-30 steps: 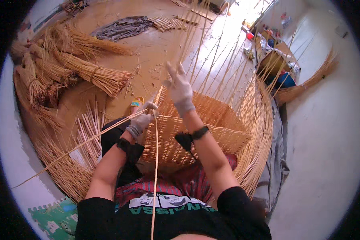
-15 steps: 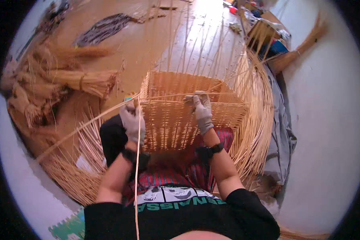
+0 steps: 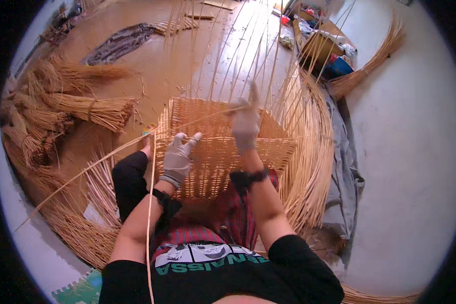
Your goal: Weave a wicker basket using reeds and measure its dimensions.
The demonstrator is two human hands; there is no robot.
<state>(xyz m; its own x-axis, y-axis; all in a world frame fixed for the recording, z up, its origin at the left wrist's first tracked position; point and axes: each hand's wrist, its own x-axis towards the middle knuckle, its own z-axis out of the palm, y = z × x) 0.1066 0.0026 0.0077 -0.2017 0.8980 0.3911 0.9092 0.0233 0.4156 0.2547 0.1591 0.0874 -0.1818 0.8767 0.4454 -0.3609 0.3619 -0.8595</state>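
Brown floor spreads before you. Your left hand is at the near rim of the woven basket, fingers apart; your right hand is too blurred to tell its grip. The basket sits before your lap, stalk bundles leftward, long strands rightward.

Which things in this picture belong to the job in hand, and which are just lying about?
In the job:
tan, box-shaped woven wicker basket
long, thin, pale wicker strand hanging from its left corner
pale-gloved left hand
pale-gloved right hand, blurred

Apparently lying about:
tied bundle of thin brown twigs, perhaps spare material
crumpled grey cloth
green jigsaw-edged mat
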